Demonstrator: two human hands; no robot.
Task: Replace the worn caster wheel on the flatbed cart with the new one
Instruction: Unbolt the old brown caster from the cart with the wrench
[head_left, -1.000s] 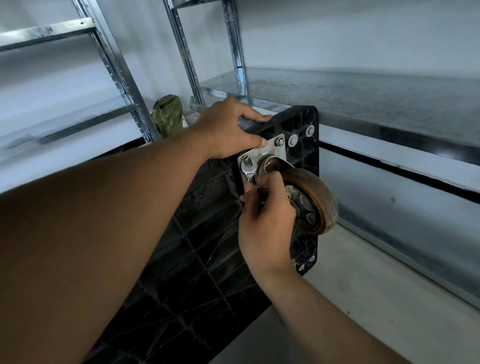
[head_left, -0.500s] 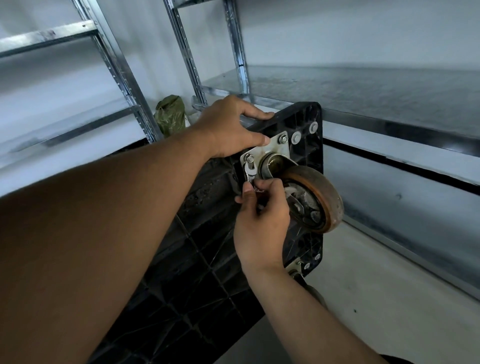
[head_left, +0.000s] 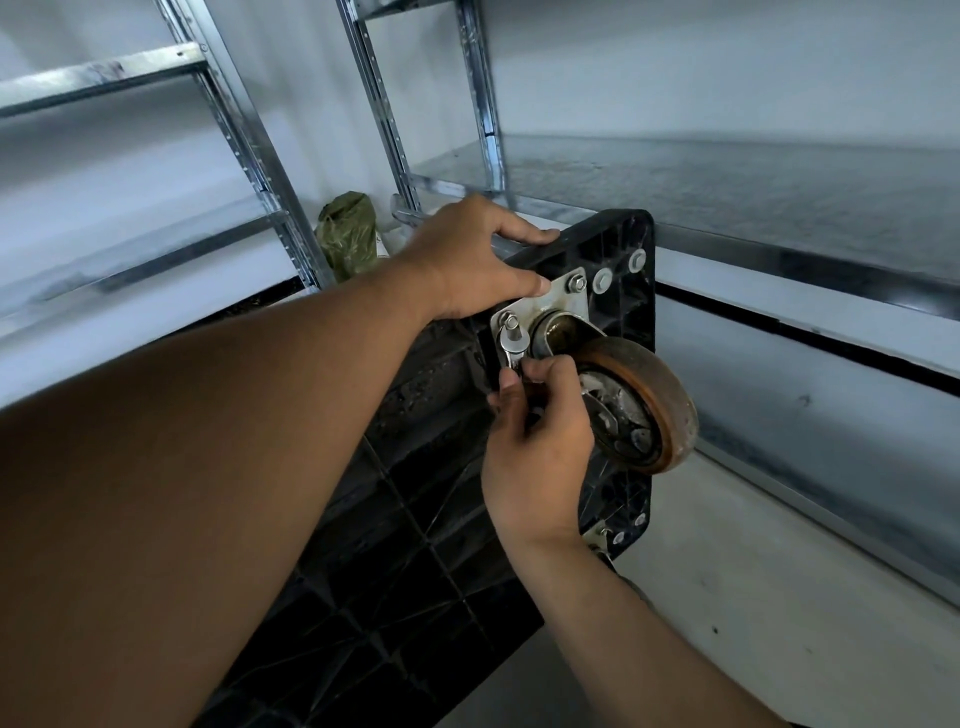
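Now the right hand (head_left: 540, 447) is pinching the wrench (head_left: 510, 349) upright below its bolt (head_left: 511, 322), the left hand (head_left: 467, 260) gripping the flatbed cart (head_left: 623, 234).

Legible text: none can be read anywhere in the head view.
Wrench (head_left: 511, 345): no size mark can be made out on the metal head.
Caster wheel (head_left: 670, 410): no brand or number is seen on the worn brown tread.
Mounting plate (head_left: 558, 301): no stamp is legible.
Flatbed cart (head_left: 415, 519): no lettering is shown on the black ribbed underside.
Green bag (head_left: 348, 234): any print is too small to be read.
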